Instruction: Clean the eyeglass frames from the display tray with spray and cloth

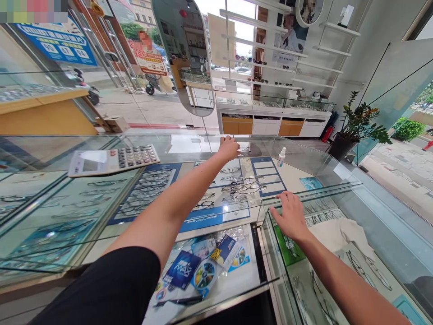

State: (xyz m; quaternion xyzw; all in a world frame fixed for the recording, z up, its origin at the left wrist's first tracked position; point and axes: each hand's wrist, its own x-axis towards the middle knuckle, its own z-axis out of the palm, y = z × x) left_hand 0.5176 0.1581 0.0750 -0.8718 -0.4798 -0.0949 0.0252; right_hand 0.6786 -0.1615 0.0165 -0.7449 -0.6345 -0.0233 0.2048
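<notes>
On the clear glass counter (304, 167), the calculator (113, 160) near the far left edge is pale grey with dark keys. The small bottle (281, 156) by the far edge is white with blue. Under the glass, the display mat (216, 217) is white, bordered blue. The packets (184, 269) are deep blue, the card (287, 247) green and the cloth (338, 232) white. The sleeve (111, 289) is black.

Clear, level glass countertop (301, 164), lightly reflective

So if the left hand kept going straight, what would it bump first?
Probably nothing close. The left hand is at the counter's far edge; past it the way looks free up to the far cabinet. The mirror stands off to one side. Depth is unclear.
</notes>
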